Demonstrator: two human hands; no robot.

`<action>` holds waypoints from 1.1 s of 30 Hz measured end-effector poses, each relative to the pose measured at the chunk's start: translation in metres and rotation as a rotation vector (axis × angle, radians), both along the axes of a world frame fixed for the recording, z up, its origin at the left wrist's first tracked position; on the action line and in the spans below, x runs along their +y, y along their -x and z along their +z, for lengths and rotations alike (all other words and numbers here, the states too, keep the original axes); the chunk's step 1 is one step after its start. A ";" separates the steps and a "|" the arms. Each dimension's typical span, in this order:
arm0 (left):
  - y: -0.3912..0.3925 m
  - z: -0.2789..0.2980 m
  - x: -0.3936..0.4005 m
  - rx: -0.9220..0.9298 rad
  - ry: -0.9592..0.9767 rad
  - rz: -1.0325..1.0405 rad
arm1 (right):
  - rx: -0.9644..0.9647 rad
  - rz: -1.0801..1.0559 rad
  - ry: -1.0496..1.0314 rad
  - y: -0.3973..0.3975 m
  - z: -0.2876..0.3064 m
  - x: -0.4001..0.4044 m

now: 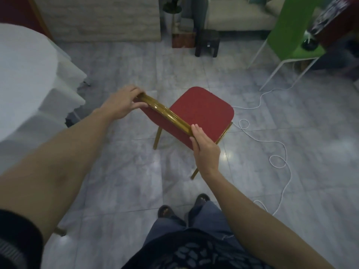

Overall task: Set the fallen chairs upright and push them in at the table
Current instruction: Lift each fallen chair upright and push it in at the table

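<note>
Both hands clasp gilt top rail: left hand (121, 102), right hand (204, 146) | red chair (202, 113) upright on grey marble floor (126, 181) | white-draped table (25, 74) at left | white cable (279, 152) loops right

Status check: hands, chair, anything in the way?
Left hand, right hand gripping backrest top rail. Red chair upright, away from table. White cable loose beside chair.

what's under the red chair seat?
Under the red chair seat: grey tile floor and gold legs, two clearly showing at the near side. The front legs and the floor directly beneath are covered by the seat. The white cable lies beside it, not under.
</note>
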State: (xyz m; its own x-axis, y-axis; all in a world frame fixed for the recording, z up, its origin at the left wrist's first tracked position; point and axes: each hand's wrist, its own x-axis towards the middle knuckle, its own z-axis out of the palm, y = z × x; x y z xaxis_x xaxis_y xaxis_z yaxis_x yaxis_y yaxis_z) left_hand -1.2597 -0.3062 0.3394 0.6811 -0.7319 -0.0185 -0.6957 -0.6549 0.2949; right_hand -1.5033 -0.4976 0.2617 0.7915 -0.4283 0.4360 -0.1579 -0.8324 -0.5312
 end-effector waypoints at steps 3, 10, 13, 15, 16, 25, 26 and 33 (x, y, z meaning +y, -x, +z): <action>0.012 0.001 0.001 -0.014 0.034 0.011 | -0.003 0.049 0.103 0.005 -0.004 -0.008; 0.054 -0.016 0.001 -0.038 0.157 0.208 | -0.005 0.177 0.124 0.008 -0.012 -0.050; 0.079 -0.023 -0.010 -0.071 0.194 0.301 | -0.010 0.221 0.129 0.006 -0.009 -0.077; 0.103 -0.026 -0.023 -0.095 0.237 0.379 | -0.008 0.273 0.150 0.005 -0.005 -0.103; 0.114 -0.028 -0.030 -0.112 0.260 0.423 | 0.000 0.298 0.160 0.003 -0.001 -0.117; 0.210 -0.031 -0.095 -0.227 0.304 0.731 | 0.179 0.512 0.265 -0.030 0.002 -0.207; 0.214 -0.032 -0.099 -0.236 0.309 0.758 | 0.204 0.550 0.276 -0.038 0.003 -0.213; 0.200 -0.044 -0.144 -0.281 0.421 1.056 | 0.210 0.660 0.247 -0.119 0.007 -0.236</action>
State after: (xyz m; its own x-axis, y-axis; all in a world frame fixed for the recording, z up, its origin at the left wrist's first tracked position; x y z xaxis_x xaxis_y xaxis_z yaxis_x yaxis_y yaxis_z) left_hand -1.4597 -0.4498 0.2950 0.8961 0.2871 0.3384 0.0600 -0.8339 0.5487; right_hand -1.3841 -0.7336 0.2684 0.9281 0.2573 0.2692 0.3398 -0.8808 -0.3296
